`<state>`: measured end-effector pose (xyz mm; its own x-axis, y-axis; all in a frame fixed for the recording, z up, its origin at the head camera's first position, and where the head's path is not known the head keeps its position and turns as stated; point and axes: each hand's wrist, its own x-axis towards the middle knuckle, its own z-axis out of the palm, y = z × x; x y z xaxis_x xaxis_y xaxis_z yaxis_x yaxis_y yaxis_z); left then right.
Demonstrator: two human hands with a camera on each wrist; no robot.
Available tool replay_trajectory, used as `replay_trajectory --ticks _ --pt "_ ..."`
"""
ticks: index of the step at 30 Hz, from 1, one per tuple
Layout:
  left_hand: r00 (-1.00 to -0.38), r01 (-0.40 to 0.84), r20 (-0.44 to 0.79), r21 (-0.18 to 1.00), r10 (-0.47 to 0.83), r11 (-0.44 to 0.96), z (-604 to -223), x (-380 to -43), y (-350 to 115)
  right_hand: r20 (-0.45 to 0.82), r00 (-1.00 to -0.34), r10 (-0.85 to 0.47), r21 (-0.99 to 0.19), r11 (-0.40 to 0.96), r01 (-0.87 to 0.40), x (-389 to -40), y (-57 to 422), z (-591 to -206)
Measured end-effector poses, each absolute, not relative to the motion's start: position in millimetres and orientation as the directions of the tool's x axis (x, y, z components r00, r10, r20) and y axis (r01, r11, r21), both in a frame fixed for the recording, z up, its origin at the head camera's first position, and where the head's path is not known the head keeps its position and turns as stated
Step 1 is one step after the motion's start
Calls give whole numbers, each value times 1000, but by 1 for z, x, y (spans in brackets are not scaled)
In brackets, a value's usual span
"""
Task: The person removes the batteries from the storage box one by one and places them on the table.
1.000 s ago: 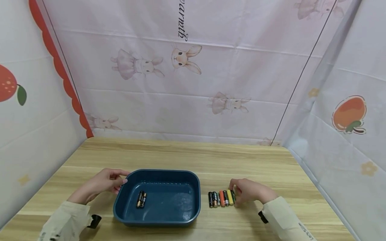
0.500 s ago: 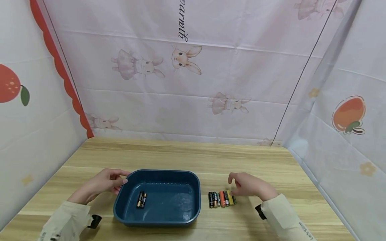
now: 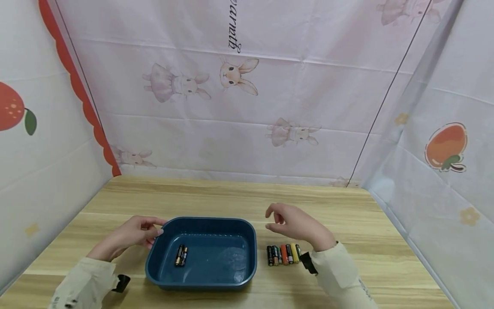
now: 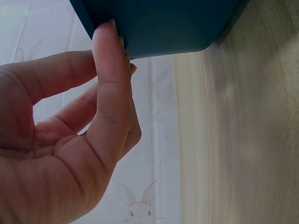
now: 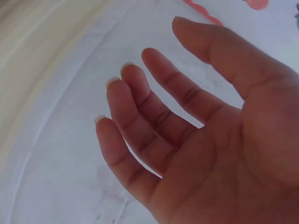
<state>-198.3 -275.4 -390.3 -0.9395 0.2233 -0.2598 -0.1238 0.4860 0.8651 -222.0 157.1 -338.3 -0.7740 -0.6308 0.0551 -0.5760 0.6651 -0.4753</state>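
My left hand holds the rim of a dark blue rectangular tray at its far left corner. In the left wrist view, the fingers lie against the tray's outer wall. Inside the tray, toward its left side, two dark batteries with copper-coloured ends lie side by side. My right hand hovers above the table, beyond a row of batteries lying right of the tray. The right wrist view shows its fingers loosely bent, with nothing in the palm.
Both hands work over a wood-grain table. Pale printed cloth hangs at the back and on both sides, closing in the tabletop. The row holds several small batteries in black, orange, yellow and green.
My right hand has lifted off the right end of the battery row and moved left and farther back above it. The left hand and tray stay put.
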Motion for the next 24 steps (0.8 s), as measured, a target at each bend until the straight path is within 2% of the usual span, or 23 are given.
replay_trajectory --ticks 9,24 --pt "-943 -121 -260 852 210 509 -390 -199 -273 164 -724 -670 -533 558 -637 -226 109 -321" --pt "-942 -132 -268 850 204 510 -391 -199 -273 137 -627 -767 -514 486 -707 -225 19 -309"
